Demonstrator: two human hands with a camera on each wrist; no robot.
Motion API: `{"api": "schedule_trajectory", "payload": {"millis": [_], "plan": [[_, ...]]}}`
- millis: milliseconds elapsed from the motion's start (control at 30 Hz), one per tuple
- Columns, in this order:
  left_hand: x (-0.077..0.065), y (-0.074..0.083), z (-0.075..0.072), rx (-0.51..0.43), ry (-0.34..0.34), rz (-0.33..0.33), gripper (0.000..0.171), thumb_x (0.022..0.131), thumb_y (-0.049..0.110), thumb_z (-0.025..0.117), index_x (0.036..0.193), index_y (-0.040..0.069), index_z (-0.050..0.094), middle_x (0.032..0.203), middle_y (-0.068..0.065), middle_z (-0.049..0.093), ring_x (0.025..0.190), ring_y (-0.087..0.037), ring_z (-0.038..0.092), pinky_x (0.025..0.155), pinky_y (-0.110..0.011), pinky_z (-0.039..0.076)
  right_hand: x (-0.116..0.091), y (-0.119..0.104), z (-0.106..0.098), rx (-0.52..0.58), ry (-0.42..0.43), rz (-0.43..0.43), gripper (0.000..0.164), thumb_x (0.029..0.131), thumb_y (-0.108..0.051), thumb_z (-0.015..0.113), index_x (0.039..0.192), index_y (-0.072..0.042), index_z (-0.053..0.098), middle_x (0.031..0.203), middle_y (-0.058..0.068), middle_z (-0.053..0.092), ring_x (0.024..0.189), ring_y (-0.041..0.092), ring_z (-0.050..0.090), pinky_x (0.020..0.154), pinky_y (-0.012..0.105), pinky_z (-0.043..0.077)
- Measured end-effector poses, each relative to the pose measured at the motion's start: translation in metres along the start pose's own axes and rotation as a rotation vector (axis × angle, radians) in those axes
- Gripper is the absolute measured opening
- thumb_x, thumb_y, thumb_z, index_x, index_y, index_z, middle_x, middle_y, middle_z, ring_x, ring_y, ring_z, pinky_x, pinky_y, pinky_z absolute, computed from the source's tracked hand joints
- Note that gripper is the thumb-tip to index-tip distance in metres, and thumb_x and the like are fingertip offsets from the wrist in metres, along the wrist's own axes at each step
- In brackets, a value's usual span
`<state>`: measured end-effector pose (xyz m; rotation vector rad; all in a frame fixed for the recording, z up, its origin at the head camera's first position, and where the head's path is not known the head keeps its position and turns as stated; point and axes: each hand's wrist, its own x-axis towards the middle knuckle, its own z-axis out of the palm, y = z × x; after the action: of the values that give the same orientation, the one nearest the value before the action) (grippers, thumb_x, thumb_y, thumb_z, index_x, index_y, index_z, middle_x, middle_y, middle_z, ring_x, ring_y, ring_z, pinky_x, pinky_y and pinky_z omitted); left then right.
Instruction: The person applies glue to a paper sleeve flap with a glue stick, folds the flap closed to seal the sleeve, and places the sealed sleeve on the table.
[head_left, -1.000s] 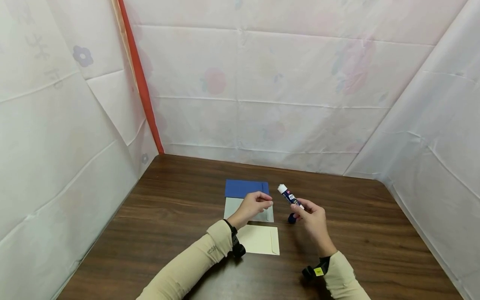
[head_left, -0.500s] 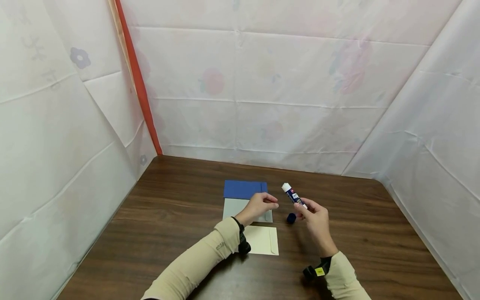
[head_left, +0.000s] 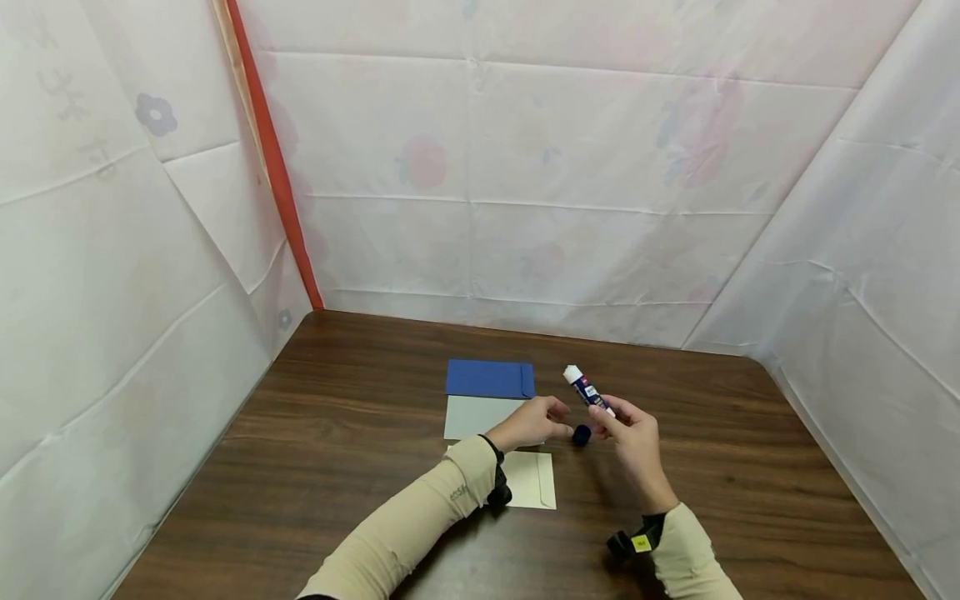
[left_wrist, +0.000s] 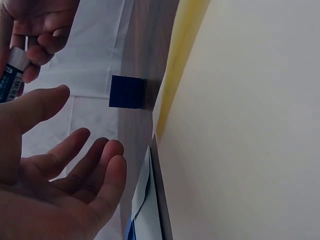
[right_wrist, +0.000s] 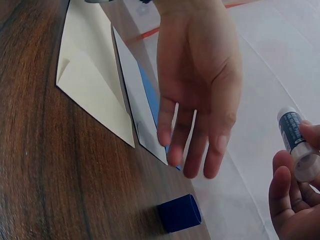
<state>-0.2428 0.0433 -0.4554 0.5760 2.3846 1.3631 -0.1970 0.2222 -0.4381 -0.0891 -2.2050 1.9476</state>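
Note:
A glue stick [head_left: 588, 392] with a dark blue label is held by my right hand [head_left: 634, 442], pinched near its lower end between thumb and fingers. It tilts up to the left, white end uppermost. On the table below it stands a dark blue cap [head_left: 581, 435]. Close to the cap's left side is my left hand [head_left: 534, 422], its fingers loosely bent and apart from the thumb. In the left wrist view a gap shows between that hand and the cap [left_wrist: 126, 92]. The left hand reaches over the grey envelope [head_left: 480, 417], hiding part of it.
Beyond the grey envelope lies a blue envelope [head_left: 489, 377]. A cream envelope [head_left: 529, 479] is nearest, partly hidden under the left forearm. Pale printed sheets [head_left: 480, 183] hang behind and at both sides of the brown wooden table [head_left: 330, 400].
My left hand has moved right and slightly nearer, from over the grey envelope toward the cap. The right hand and glue stick shifted slightly right, then stayed nearly still.

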Motion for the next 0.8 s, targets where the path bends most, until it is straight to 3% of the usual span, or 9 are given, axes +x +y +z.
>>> {"api": "schedule_trajectory", "payload": {"millis": [200, 333, 567, 800], "plan": [[0.004, 0.001, 0.004, 0.17, -0.068, 0.036, 0.047, 0.09, 0.022, 0.07, 0.131, 0.005, 0.057, 0.123, -0.011, 0.065, 0.11, -0.021, 0.063, 0.085, -0.03, 0.053, -0.002, -0.003, 0.0, 0.001, -0.01, -0.019, 0.032, 0.09, -0.013, 0.07, 0.112, 0.009, 0.066, 0.074, 0.001, 0.068, 0.062, 0.011, 0.063, 0.06, 0.025, 0.055], [0.006, 0.004, 0.007, 0.288, -0.107, 0.077, 0.05, 0.089, 0.023, 0.071, 0.133, 0.005, 0.056, 0.12, -0.009, 0.066, 0.101, -0.014, 0.062, 0.082, -0.025, 0.051, -0.003, -0.002, 0.0, -0.006, -0.025, -0.027, 0.031, 0.09, -0.012, 0.07, 0.111, 0.01, 0.066, 0.071, -0.002, 0.065, 0.062, 0.008, 0.06, 0.059, 0.022, 0.053], [0.011, 0.006, 0.012, 0.313, -0.104, 0.085, 0.051, 0.087, 0.021, 0.073, 0.133, 0.005, 0.056, 0.112, -0.007, 0.069, 0.09, -0.009, 0.061, 0.077, -0.022, 0.049, -0.003, 0.0, 0.0, -0.006, -0.032, -0.03, 0.03, 0.09, -0.01, 0.07, 0.111, 0.011, 0.065, 0.069, -0.006, 0.063, 0.06, 0.007, 0.059, 0.058, 0.023, 0.054], [0.012, 0.011, 0.016, 0.368, -0.106, 0.129, 0.05, 0.087, 0.021, 0.074, 0.133, 0.007, 0.058, 0.12, -0.007, 0.068, 0.102, -0.013, 0.064, 0.083, -0.021, 0.05, -0.003, 0.0, 0.0, -0.013, -0.033, -0.02, 0.031, 0.09, -0.011, 0.069, 0.111, 0.011, 0.065, 0.069, -0.009, 0.064, 0.06, 0.007, 0.059, 0.058, 0.023, 0.054]]}}
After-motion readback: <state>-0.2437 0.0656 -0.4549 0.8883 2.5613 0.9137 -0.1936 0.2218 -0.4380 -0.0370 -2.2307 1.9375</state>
